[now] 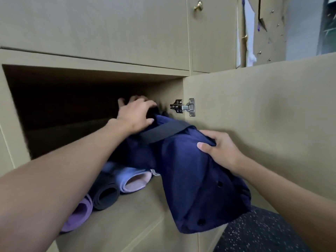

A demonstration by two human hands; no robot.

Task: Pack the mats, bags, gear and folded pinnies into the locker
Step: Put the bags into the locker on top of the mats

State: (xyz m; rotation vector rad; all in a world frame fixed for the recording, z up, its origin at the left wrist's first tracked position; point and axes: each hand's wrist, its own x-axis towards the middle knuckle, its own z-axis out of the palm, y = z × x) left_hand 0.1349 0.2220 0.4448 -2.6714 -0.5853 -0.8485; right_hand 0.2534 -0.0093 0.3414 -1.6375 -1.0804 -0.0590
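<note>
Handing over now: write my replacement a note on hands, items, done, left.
Hands: left hand grips the far end of the navy blue fabric duffel bag, right hand its near end. Bag half inside the open beige wooden locker holding the purple rolled foam mat, dark grey rolled mat and light blue rolled mat. Done: mats in. Left: push bag fully in; pinnies, other gear not in view.

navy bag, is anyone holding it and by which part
Yes, both hands hold the navy bag. The left hand grips its far top end, inside the locker opening; the right hand pinches the fabric on its near upper side.
</note>
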